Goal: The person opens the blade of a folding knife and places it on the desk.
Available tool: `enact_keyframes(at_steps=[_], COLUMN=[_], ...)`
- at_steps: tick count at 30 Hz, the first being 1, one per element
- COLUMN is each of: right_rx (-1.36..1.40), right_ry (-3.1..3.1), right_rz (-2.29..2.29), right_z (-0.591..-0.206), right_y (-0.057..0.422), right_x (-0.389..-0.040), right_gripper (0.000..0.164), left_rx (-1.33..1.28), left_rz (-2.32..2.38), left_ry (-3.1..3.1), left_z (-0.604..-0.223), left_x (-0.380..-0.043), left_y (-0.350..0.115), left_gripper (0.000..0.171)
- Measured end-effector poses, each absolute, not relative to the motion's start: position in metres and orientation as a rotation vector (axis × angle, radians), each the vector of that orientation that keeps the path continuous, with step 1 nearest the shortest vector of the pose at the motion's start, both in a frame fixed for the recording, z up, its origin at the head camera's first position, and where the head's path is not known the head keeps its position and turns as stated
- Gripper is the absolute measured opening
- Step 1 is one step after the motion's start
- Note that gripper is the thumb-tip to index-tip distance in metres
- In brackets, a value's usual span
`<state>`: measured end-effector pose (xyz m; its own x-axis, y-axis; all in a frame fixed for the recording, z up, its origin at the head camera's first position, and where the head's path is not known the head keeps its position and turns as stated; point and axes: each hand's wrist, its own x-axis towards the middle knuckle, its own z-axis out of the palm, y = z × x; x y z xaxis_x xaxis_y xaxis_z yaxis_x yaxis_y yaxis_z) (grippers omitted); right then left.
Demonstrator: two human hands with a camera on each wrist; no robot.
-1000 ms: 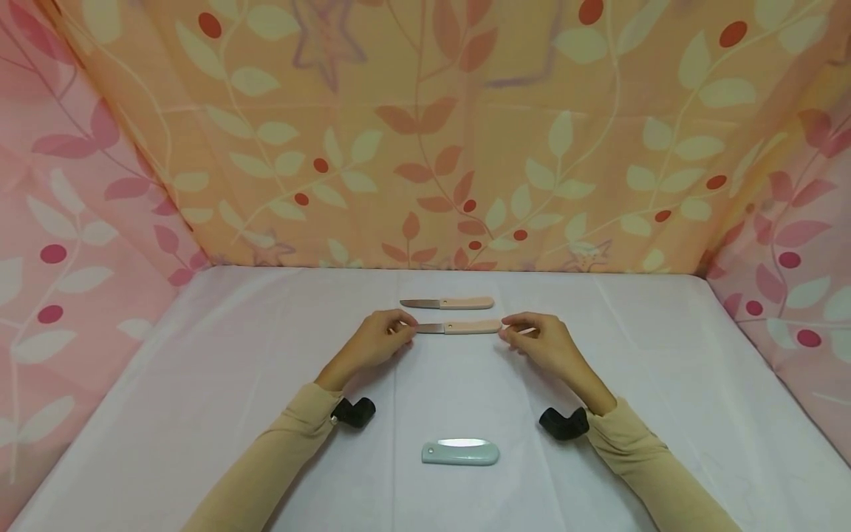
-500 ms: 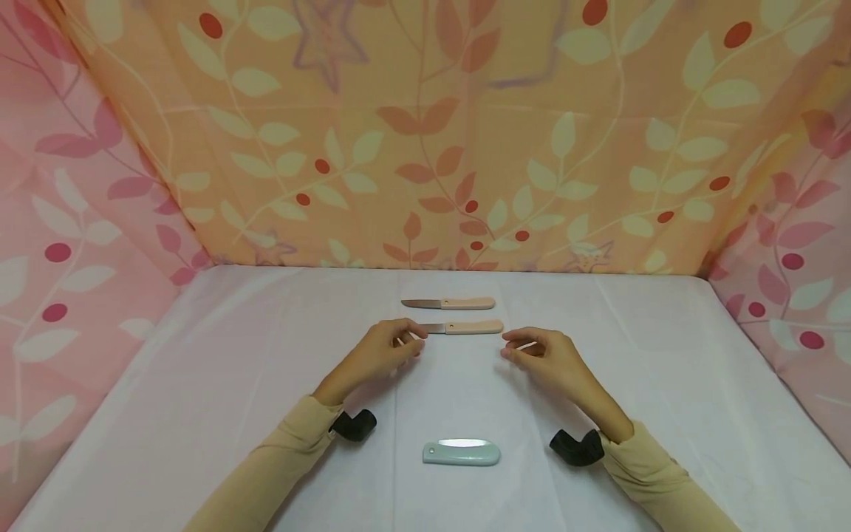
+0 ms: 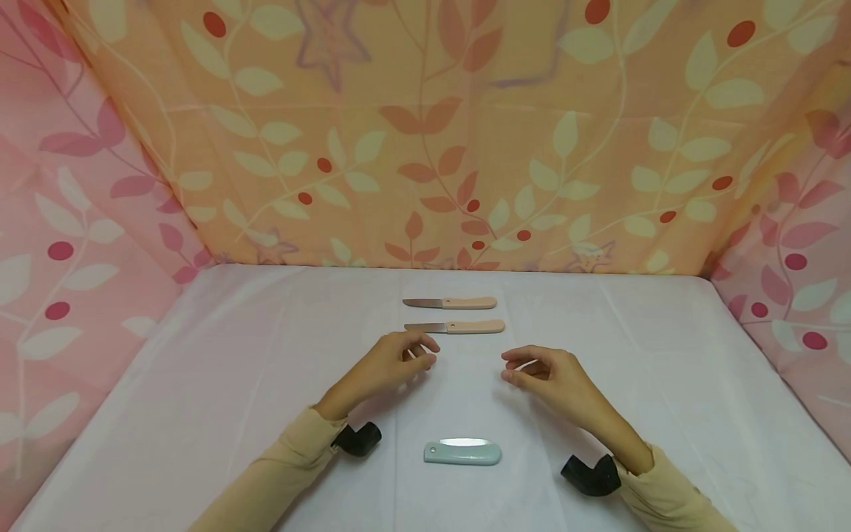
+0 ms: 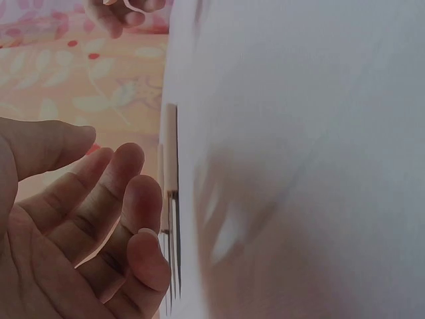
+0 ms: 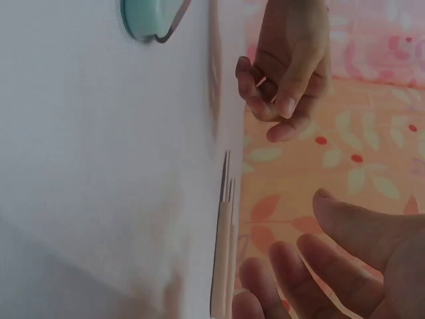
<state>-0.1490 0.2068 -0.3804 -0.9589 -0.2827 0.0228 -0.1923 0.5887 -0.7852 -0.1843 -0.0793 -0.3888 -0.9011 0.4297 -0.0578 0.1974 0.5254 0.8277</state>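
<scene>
Two small knives lie parallel near the back of the white table, blades to the left: a far knife (image 3: 468, 303) and a nearer knife (image 3: 475, 326), both with light beige handles. My left hand (image 3: 395, 363) hovers just in front of the nearer blade, fingers loosely bent, nothing in them. To the right, my right hand (image 3: 552, 378) is held above the cloth with relaxed fingers, also holding nothing. A mint-green folding knife (image 3: 462, 452) lies closer to me, its blade edge showing along the handle. The right wrist view shows the nearer knife's handle (image 5: 222, 259) beyond my fingers.
White cloth (image 3: 266, 340) covers the table. An orange leaf-patterned curtain (image 3: 359, 133) hangs along the back edge, with pink patterned curtains (image 3: 66, 222) at the sides. A black wrist mount (image 3: 592, 475) sits at each cuff.
Both hands have let go of the nearer knife's ends and drawn back toward me, the left also shifting right. The nearer knife stays lying in front of the far one.
</scene>
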Motion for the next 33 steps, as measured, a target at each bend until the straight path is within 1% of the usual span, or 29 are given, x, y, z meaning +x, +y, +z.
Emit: enact_keyframes(at_steps=[18, 33], right_rx=[-0.397, -0.542], right_ry=[2.641, 2.471], right_rz=[-1.296, -1.271], right_z=[-0.382, -0.383], right_y=[0.206, 0.201], right_x=[-0.126, -0.119], right_gripper=[0.036, 0.038], left_rx=[0.633, 0.733], left_rz=[1.249, 1.164], left_ry=[2.468, 2.361], left_z=[-0.390, -0.388], left_x=[-0.165, -0.154], left_y=[-0.072, -0.068], left_gripper=[0.019, 0.018])
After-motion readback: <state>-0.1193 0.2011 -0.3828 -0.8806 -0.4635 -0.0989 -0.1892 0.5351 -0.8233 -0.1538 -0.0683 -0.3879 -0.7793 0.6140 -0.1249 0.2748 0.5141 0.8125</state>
